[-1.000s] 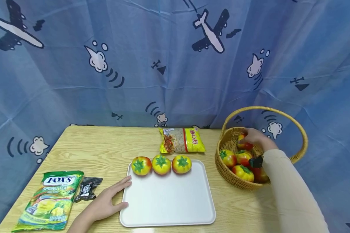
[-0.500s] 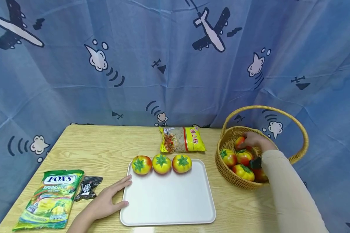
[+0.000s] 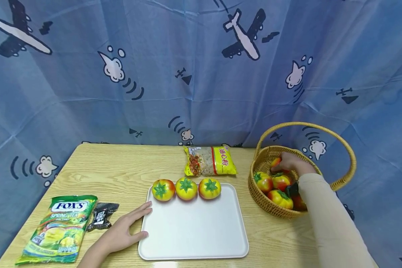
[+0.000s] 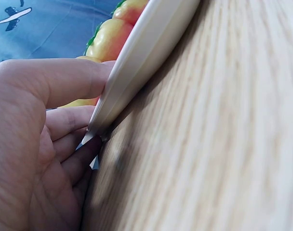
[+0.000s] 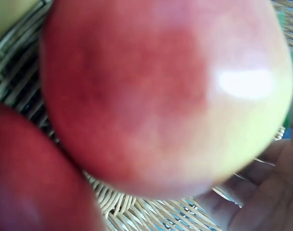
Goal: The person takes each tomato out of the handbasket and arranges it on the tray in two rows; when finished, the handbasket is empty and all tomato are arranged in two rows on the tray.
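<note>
At the right, my right hand (image 3: 293, 163) is inside the wicker basket (image 3: 266, 204), its fingers round a red-and-yellow tomato (image 3: 275, 162) mostly hidden beneath them. Several more tomatoes (image 3: 280, 199) lie in the basket near that wrist. The right wrist view is filled by a tomato (image 5: 151, 96) close to the camera, with part of the hand at the lower right. My left hand (image 3: 120, 230) rests at the left edge of the white tray (image 3: 194, 230), fingers extended and touching its rim. Three tomatoes (image 3: 186, 188) stand in a row along the tray's far side, green leaves up.
A yellow pasta bag (image 3: 210, 160) lies behind the tray. At the left are a green FOX'S candy bag (image 3: 58, 229) and a small black packet (image 3: 101, 216). The basket's tall handle (image 3: 308, 124) arches above the right hand. A blue curtain (image 3: 154, 74) hangs behind the wooden table.
My right hand shifts slightly within the basket, and less of the tomato under its fingers shows now. The left hand, tray and its tomatoes stay as they were.
</note>
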Demonstrator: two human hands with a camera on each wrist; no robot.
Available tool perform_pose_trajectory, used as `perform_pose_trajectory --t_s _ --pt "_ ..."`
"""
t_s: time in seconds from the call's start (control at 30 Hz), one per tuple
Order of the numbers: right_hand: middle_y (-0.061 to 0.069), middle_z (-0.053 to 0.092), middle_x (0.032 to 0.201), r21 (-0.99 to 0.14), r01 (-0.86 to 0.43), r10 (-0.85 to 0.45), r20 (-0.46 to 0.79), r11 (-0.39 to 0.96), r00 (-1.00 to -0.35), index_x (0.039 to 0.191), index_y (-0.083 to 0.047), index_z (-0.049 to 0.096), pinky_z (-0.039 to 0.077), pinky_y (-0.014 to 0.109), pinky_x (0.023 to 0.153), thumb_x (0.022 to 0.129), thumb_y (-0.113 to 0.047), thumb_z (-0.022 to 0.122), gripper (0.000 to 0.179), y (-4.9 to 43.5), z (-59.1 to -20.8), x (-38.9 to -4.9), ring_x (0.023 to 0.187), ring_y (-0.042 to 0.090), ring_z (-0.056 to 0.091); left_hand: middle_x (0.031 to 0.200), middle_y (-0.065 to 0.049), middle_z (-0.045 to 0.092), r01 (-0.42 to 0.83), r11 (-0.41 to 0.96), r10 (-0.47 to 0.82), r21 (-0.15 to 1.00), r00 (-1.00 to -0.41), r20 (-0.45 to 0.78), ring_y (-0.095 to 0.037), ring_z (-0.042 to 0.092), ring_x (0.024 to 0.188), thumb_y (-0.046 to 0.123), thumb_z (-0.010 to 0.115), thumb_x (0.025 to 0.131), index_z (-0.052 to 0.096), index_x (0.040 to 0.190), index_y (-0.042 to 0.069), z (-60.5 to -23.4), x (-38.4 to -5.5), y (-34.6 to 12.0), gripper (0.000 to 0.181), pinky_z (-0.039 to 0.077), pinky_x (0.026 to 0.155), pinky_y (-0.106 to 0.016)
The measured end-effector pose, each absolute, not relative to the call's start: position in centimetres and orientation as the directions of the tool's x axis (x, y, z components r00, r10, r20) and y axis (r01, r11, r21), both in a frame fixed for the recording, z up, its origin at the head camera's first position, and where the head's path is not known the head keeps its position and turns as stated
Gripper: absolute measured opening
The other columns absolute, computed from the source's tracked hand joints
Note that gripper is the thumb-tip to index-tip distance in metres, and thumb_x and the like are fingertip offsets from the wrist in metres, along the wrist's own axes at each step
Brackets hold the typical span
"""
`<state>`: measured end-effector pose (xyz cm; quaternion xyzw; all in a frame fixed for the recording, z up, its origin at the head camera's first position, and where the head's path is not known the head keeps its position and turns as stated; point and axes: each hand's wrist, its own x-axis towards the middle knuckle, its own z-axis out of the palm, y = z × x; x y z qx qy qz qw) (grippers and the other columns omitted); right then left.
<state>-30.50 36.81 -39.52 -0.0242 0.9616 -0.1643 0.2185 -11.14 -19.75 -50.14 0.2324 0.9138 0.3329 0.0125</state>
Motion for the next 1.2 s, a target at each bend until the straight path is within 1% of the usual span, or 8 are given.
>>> perform_pose_trajectory --t_s 0.33,0.5,0.63,0.77,0.87,1.0,1.1,1.2 --pt "0.019 0.054 0.098 -0.34 0.029 -0.126 -0.422 0.94 -0.898 0.114 0.009 0.044 0.048 0.042 0.081 0.08 -0.026 0.07 0.055 37.0 -39.2 -30.3 0.089 0.03 0.054 0.15 0.002 0.04 0.41 0.67 0.431 0.619 -0.893 0.125 -0.031 0.041 0.134 0.04 0.069 0.084 0.05 0.138 0.019 -50.2 -11.1 -19.7 0.061 0.04 0.101 -0.053" --pt "0.018 0.055 0.097 -0.339 0.012 -0.134 -0.403 0.941 -0.905 0.111 0.008 0.046 0.048 0.04 0.077 0.078 -0.026 0.071 0.054 37.2 -38.9 -30.2 0.087 0.029 0.053 0.15 0.002 0.04 0.412 0.669 0.433 0.619 -0.892 0.127 -0.031 0.041 0.134 0.039 0.069 0.084 0.05 0.138 0.018 -50.1 -11.1 -19.7 0.062 0.04 0.101 -0.054" --pt "0.02 0.056 0.103 -0.339 -0.011 -0.142 -0.365 0.941 -0.92 0.115 0.007 0.047 0.048 0.041 0.077 0.077 -0.03 0.073 0.059 37.5 -38.4 -29.9 0.09 0.031 0.054 0.15 0.001 0.04 0.415 0.67 0.434 0.616 -0.892 0.129 -0.031 0.041 0.134 0.039 0.069 0.084 0.05 0.138 0.017 -50.1 -11.1 -19.7 0.062 0.04 0.101 -0.054" --pt "0.034 0.045 0.119 -0.329 -0.048 -0.153 -0.303 0.943 -0.941 0.127 0.014 0.04 0.045 0.053 0.084 0.077 -0.03 0.072 0.074 37.9 -37.8 -29.5 0.104 0.044 0.046 0.15 0.001 0.04 0.411 0.671 0.431 0.617 -0.893 0.125 -0.031 0.041 0.134 0.04 0.069 0.084 0.05 0.138 0.017 -50.1 -11.1 -19.7 0.062 0.041 0.101 -0.053" --pt "0.038 0.036 0.125 -0.367 -0.052 -0.159 -0.266 0.929 -0.951 0.134 0.017 0.029 0.042 0.058 0.086 0.079 -0.025 0.071 0.081 38.0 -37.4 -29.2 0.109 0.048 0.041 0.15 0.002 0.04 0.405 0.67 0.427 0.622 -0.896 0.123 -0.031 0.041 0.134 0.04 0.069 0.084 0.05 0.138 0.018 -50.1 -11.1 -19.7 0.062 0.041 0.101 -0.054" --pt "0.035 0.042 0.121 -0.46 -0.067 -0.186 -0.218 0.885 -0.958 0.134 0.015 0.027 0.047 0.05 0.081 0.08 -0.017 0.07 0.077 37.9 -36.8 -28.5 0.102 0.042 0.049 0.15 0.002 0.04 0.409 0.673 0.423 0.616 -0.896 0.132 -0.031 0.041 0.134 0.04 0.069 0.084 0.05 0.138 0.018 -50.2 -11.0 -19.7 0.062 0.041 0.101 -0.054" --pt "0.033 0.045 0.12 -0.487 -0.094 -0.21 -0.189 0.869 -0.959 0.135 0.013 0.026 0.048 0.045 0.079 0.081 -0.017 0.07 0.076 37.7 -36.3 -27.8 0.099 0.039 0.053 0.15 0.002 0.04 0.418 0.678 0.423 0.605 -0.895 0.144 -0.03 0.042 0.133 0.04 0.069 0.083 0.051 0.138 0.018 -50.2 -11.0 -19.7 0.062 0.041 0.1 -0.054" --pt "0.033 0.045 0.122 -0.492 -0.114 -0.223 -0.168 0.863 -0.96 0.136 0.011 0.025 0.047 0.046 0.082 0.083 -0.02 0.07 0.077 37.5 -35.8 -27.1 0.101 0.039 0.054 0.149 0.002 0.041 0.425 0.679 0.423 0.599 -0.893 0.154 -0.03 0.042 0.133 0.039 0.07 0.082 0.051 0.137 0.018 -50.3 -11.0 -19.7 0.062 0.041 0.1 -0.053"
